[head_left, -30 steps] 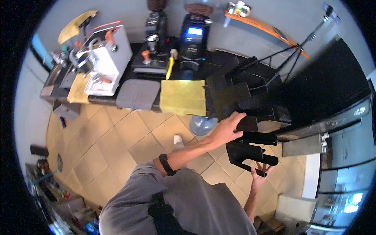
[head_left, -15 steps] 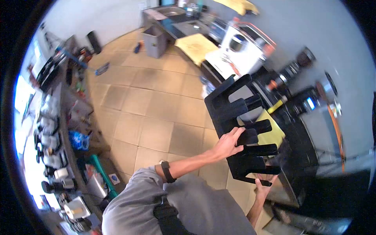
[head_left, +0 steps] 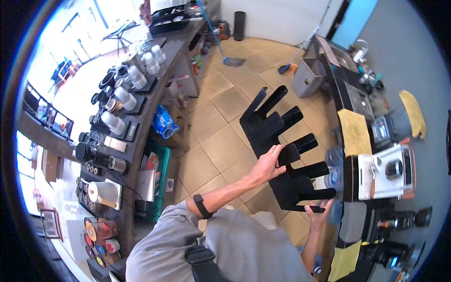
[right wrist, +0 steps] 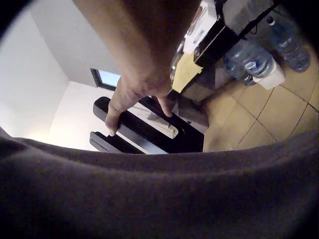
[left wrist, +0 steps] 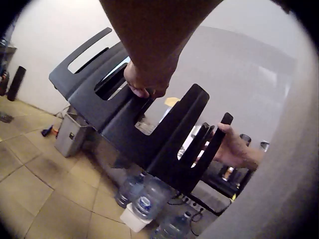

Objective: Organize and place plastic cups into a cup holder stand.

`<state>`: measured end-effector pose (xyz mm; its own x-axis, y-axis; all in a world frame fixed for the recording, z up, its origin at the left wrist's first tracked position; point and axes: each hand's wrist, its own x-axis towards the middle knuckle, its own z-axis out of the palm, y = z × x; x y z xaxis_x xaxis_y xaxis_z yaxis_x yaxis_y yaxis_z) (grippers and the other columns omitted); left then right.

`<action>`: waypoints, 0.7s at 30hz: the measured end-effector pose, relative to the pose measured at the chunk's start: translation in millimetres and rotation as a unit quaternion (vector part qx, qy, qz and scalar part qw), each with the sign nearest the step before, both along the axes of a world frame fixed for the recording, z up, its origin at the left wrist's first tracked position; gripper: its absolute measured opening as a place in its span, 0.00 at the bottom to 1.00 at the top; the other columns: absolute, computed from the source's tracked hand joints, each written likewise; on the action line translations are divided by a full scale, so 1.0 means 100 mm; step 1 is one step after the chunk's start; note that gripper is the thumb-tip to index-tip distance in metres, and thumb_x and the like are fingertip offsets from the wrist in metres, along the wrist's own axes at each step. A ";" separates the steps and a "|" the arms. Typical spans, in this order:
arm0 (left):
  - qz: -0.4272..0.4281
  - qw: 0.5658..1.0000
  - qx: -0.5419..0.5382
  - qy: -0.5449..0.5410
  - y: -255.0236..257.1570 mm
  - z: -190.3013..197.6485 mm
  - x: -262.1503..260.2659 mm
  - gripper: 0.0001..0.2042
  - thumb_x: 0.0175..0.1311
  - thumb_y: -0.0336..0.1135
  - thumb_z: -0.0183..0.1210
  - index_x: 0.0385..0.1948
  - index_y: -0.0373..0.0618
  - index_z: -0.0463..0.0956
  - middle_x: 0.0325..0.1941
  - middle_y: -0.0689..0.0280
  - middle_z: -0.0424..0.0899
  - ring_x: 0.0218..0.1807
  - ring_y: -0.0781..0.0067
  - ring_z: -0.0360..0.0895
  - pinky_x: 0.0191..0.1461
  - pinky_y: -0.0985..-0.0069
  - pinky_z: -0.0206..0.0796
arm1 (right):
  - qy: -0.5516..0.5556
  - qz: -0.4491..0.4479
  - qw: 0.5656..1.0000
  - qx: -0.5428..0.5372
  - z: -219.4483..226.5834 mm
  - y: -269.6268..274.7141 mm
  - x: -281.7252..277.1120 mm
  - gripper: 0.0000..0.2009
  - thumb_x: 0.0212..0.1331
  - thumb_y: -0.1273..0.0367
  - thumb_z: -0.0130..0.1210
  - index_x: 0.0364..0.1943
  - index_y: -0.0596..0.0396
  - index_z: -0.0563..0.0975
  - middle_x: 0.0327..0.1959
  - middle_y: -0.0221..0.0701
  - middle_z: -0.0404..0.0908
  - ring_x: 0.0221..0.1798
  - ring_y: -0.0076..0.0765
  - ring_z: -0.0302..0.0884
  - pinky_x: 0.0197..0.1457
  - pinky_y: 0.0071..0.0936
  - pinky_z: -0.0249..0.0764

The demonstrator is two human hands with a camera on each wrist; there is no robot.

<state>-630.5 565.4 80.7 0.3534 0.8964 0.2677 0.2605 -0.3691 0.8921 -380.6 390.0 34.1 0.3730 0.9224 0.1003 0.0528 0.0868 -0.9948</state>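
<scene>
The left hand [head_left: 268, 165] is on the rack [head_left: 287, 190] around mid-length, the right hand [head_left: 318, 211] at its near end. Left of the rack runs a counter [head_left: 174, 55] with cups [head_left: 126, 98] on top; a crate [head_left: 165, 162] sits between. Beyond the rack are a mop [head_left: 234, 61] and, farther right, a bin [head_left: 305, 77]. Right of the rack stand bottles [head_left: 333, 177], then a coffee machine [head_left: 387, 186].

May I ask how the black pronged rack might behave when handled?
The black rack is probably stiff, since its prongs don't sag. It seems light enough for the left hand and right hand to hold above the floor, though its length might invite tipping.
</scene>
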 end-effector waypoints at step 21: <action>0.316 0.942 -0.076 0.082 3.59 0.00 -0.70 0.32 0.51 0.36 0.73 0.56 0.42 0.64 0.34 0.54 0.80 0.32 0.59 0.81 0.38 0.65 0.73 | 0.030 0.301 0.953 -0.029 -0.05 5.28 -0.21 0.65 0.36 0.71 0.77 0.74 0.62 0.37 0.73 0.48 0.48 0.68 0.40 0.62 0.63 0.37 0.75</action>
